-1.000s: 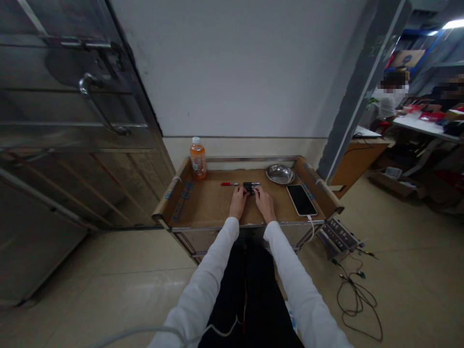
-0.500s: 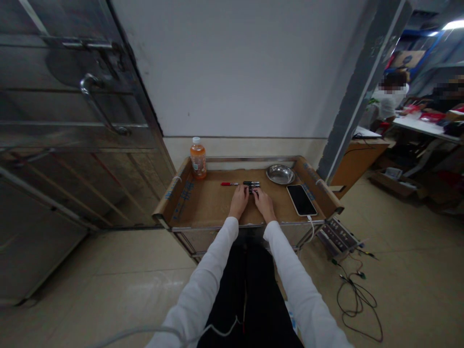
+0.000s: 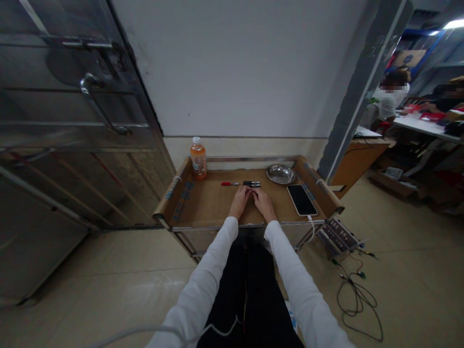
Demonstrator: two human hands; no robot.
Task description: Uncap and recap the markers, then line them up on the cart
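On the cardboard-lined top of the cart, my left hand point(image 3: 239, 201) and my right hand point(image 3: 263, 203) meet, fingertips bent inward and together. Whatever lies between or under the fingers is hidden. Just beyond the fingertips, several black markers point(image 3: 251, 183) lie side by side, pointing left to right; whether the fingers touch the nearest one I cannot tell. A red marker point(image 3: 229, 183) lies apart from them, a little to the left, beyond my left hand.
An orange drink bottle point(image 3: 198, 159) stands at the back left corner. At the right are a round metal dish point(image 3: 280, 174) and a phone point(image 3: 302, 200) with a white cable point(image 3: 311, 229). Raised cardboard walls edge the cart point(image 3: 195, 208). Black cables point(image 3: 358, 299) lie on the floor.
My hands have drawn closer together, their fingertips now meeting. The dark piece that showed between them is now covered. The markers, bottle, dish and phone lie as before.
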